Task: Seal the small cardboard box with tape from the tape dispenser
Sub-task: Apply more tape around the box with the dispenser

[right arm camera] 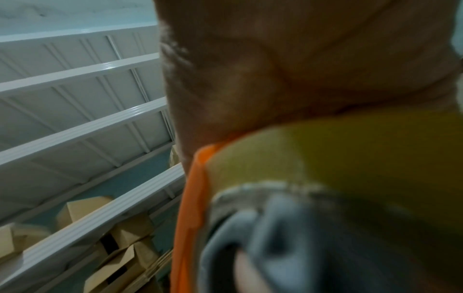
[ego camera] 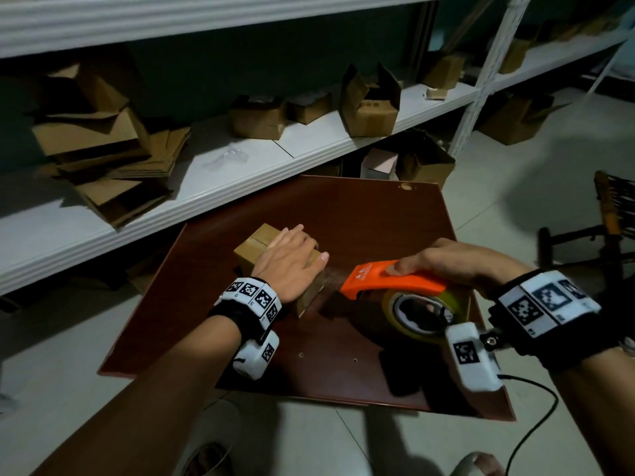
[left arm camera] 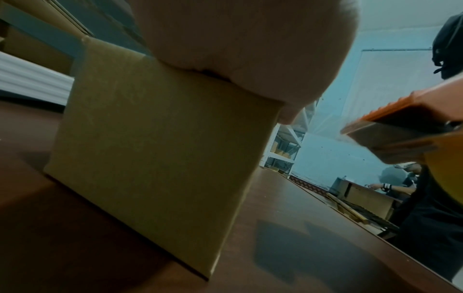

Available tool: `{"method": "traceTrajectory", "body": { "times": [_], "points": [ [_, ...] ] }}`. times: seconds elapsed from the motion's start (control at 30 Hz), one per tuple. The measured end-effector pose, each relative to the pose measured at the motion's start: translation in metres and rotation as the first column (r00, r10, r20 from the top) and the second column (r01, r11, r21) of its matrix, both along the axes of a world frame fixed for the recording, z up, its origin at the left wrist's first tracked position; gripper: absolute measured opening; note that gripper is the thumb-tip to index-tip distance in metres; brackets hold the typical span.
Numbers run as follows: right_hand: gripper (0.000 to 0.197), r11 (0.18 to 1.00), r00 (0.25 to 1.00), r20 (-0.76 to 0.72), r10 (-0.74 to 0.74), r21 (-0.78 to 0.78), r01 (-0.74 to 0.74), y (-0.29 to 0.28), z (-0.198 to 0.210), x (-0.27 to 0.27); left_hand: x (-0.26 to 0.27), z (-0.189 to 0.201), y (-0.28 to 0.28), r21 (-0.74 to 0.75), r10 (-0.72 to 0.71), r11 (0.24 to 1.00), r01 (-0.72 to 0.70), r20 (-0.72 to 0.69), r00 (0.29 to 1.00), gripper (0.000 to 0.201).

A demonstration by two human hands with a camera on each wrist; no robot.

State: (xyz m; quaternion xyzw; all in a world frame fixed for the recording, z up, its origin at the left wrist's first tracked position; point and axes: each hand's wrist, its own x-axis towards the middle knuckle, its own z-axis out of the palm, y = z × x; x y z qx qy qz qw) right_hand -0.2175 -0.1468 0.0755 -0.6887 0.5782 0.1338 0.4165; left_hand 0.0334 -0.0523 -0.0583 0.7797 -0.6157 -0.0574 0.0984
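We see left hand (ego camera: 290,261) flat, fingers straight, pressing small cardboard box (ego camera: 256,247) on brown board (ego camera: 371,214); right hand (ego camera: 457,259) grasping orange tape dispenser (ego camera: 391,281), clear tape (ego camera: 331,278) stretched to box.

The head view looks down from above onto the counter (ego camera: 378,214). The left wrist view sits low, close against the small cardboard box (left arm camera: 155,150); the right wrist view presses near the tape dispenser (right arm camera: 190,218), which all three share.

Left hand (ego camera: 290,261) flat on box (ego camera: 256,243); right hand (ego camera: 457,261) grips dispenser (ego camera: 391,281).
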Motion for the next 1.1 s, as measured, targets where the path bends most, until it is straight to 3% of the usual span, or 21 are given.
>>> {"method": "traceTrajectory", "body": {
  "times": [0.07, 0.2, 0.57, 0.63, 0.77, 0.8, 0.87, 0.97, 1.1],
  "points": [
    [0.108, 1.000, 1.000, -0.002, -0.011, -0.029, 0.011, 0.001, -0.001, 0.003, -0.001, 0.001, 0.000, -0.001, 0.004, 1.000, -0.004, 0.000, 1.000, 0.053],
    [0.089, 0.998, 1.000, -0.008, 0.003, -0.062, -0.003, 0.002, -0.008, 0.012, -0.002, 0.000, 0.000, 0.008, 0.001, 1.000, -0.001, 0.021, 1.000, 0.055],
    [0.060, 0.998, 0.998, -0.033, 0.054, -0.034, -0.055, -0.001, -0.023, 0.031, 0.001, -0.002, 0.000, 0.025, -0.027, 0.999, 0.026, 0.050, 0.998, 0.069],
    [0.049, 0.999, 0.999, -0.019, 0.035, -0.002, -0.035, -0.003, -0.024, 0.031, 0.004, 0.002, 0.002, 0.069, -0.083, 0.994, 0.080, 0.047, 0.995, 0.086],
    [0.046, 1.000, 0.999, -0.030, 0.021, -0.015, -0.022, -0.005, -0.025, 0.031, 0.010, 0.008, 0.008, 0.211, -0.227, 0.956, 0.205, 0.085, 0.970, 0.128],
    [0.046, 1.000, 0.999, -0.036, 0.026, -0.014, -0.026, -0.006, -0.025, 0.031, 0.008, 0.006, 0.009, 0.212, -0.219, 0.959, 0.187, 0.140, 0.966, 0.128],
    [0.048, 0.999, 0.999, -0.027, 0.029, -0.015, -0.030, -0.008, -0.026, 0.031, -0.001, 0.002, 0.009, 0.139, -0.155, 0.982, 0.127, 0.214, 0.965, 0.106],
    [0.047, 1.000, 1.000, -0.010, 0.017, -0.015, -0.017, -0.008, -0.027, 0.029, -0.010, -0.002, 0.010, 0.016, -0.091, 0.996, 0.090, 0.202, 0.975, 0.074],
    [0.046, 0.999, 0.999, -0.007, 0.041, 0.019, -0.040, -0.012, -0.035, 0.026, -0.010, -0.002, 0.011, 0.022, -0.082, 0.997, 0.079, 0.211, 0.974, 0.070]
  ]
}}
